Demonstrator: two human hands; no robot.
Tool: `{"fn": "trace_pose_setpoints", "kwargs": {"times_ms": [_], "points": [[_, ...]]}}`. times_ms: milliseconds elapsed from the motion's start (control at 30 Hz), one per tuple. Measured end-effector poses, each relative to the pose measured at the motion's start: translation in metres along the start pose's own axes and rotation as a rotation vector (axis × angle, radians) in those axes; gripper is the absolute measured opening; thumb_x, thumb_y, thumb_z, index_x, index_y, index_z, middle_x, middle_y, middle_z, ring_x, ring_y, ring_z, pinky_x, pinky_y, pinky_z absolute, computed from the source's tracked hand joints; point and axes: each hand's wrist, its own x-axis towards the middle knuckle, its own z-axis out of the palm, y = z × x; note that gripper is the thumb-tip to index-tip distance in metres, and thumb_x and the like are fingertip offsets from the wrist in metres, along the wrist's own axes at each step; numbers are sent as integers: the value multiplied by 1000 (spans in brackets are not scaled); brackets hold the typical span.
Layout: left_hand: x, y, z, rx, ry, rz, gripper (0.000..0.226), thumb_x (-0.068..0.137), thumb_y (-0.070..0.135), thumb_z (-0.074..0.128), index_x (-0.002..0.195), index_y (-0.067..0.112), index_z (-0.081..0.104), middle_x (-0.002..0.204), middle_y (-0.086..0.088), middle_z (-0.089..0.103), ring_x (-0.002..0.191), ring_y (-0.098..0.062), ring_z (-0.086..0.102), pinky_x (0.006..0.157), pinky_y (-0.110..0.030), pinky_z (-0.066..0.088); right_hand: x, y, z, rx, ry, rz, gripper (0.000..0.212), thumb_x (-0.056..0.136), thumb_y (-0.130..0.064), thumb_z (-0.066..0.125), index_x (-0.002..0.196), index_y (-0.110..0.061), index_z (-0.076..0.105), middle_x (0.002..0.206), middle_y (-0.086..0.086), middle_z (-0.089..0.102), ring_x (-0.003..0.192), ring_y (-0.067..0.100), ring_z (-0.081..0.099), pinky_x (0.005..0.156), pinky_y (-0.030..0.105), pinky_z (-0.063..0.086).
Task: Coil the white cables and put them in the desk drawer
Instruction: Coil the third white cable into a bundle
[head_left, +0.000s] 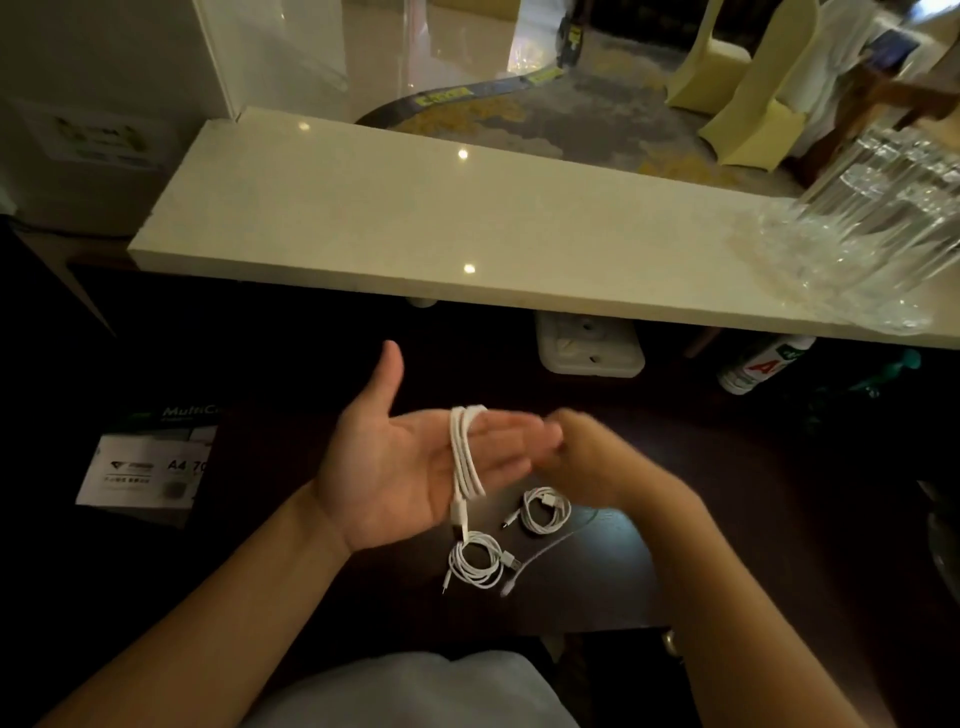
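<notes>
My left hand (400, 462) is held flat, palm up, above the dark desk (597, 597). A white cable (464, 457) is wound in several loops around its fingers, one plug end hanging below the palm. My right hand (582, 452) is blurred just right of the left fingertips; the loose tail (540, 558) of the cable trails from it down to the desk. Two coiled white cables lie on the desk: one (475, 564) below my left hand, another (545, 510) under my right hand. No drawer front shows clearly; a small round knob (671, 640) sits at the desk's front edge.
A pale stone counter (415, 218) runs above the desk, with clear ribbed glassware (883, 218) at its right end. Under it are a white socket block (589, 345) and a white bottle (763, 364). A box of A4 paper (148, 467) stands at the left.
</notes>
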Motion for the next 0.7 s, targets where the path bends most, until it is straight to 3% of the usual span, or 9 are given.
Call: {"fn": "trace_pose_setpoints", "kwargs": {"times_ms": [67,167,267,333,367,433,533,600,700], "points": [[1,3,-6,-7,99,87,117,80,85,22,143,-13,32,148,-28,40,143,-32,35,121,-40,21,-13,-6,11,-113,-112,-55,36,95,-39,56,77,-9,69,70,6,66,60,12,54,58,22,43],[3,-6,-14,293,260,-2,115,80,83,9,146,-9,29,145,-18,50,139,-23,42,119,-37,22,-35,-28,-1,-322,-195,-235,27,95,-36,55,87,-13,66,73,2,63,61,11,52,61,23,43],[5,-17,-16,522,174,-158,113,80,78,-2,145,-7,33,147,-16,48,141,-22,40,121,-39,17,-38,-41,-26,-174,54,-333,14,91,-27,63,82,-20,70,67,-3,66,59,11,59,58,22,46],[5,-16,-10,482,127,-244,116,77,81,2,144,-9,33,148,-20,45,141,-23,39,122,-38,17,-22,-29,-32,-41,246,-286,12,90,-27,66,82,-20,73,67,0,69,62,13,62,60,24,47],[3,-13,-4,397,78,-237,119,76,82,5,144,-11,32,149,-25,42,142,-26,37,122,-39,16,-15,-23,-31,-13,263,-237,15,90,-30,66,82,-20,74,68,3,69,62,16,62,62,28,48],[0,-2,5,157,-24,-151,121,77,85,16,143,-15,28,151,-33,32,145,-34,29,122,-42,13,-2,-3,-17,18,142,-134,26,92,-37,61,74,-22,73,62,6,66,57,15,56,63,38,49],[-3,13,7,-48,-61,30,121,79,85,24,143,-17,25,152,-34,27,147,-36,24,122,-41,13,-5,3,13,36,-31,-36,36,97,-36,51,69,-23,71,56,-5,60,51,8,52,58,28,46],[-1,14,-2,0,81,97,119,80,86,19,144,-14,27,150,-28,37,145,-32,31,122,-40,16,-20,-11,21,-107,-105,-51,39,100,-36,45,77,-16,69,63,-4,63,56,5,57,61,23,47],[2,5,-13,321,302,5,117,79,84,6,146,-9,27,146,-21,48,142,-26,38,121,-40,17,-43,-40,6,-306,-110,-277,24,98,-26,48,83,-13,61,74,-1,63,66,14,57,65,33,48]]}}
